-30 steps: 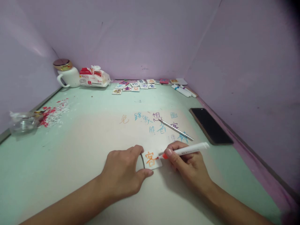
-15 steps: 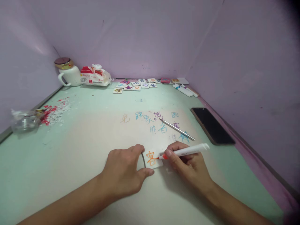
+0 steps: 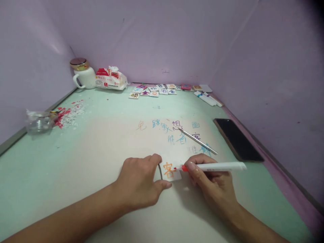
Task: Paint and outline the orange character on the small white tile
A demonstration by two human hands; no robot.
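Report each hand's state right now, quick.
Left hand: closed on the white tile, thumb and fingers at its edges.
Right hand: closed around the white marker, orange-red tip over the tile.

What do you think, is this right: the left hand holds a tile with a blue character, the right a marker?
Not blue: the head view shows an orange character. The left hand does hold the tile, and the right hand holds a marker.
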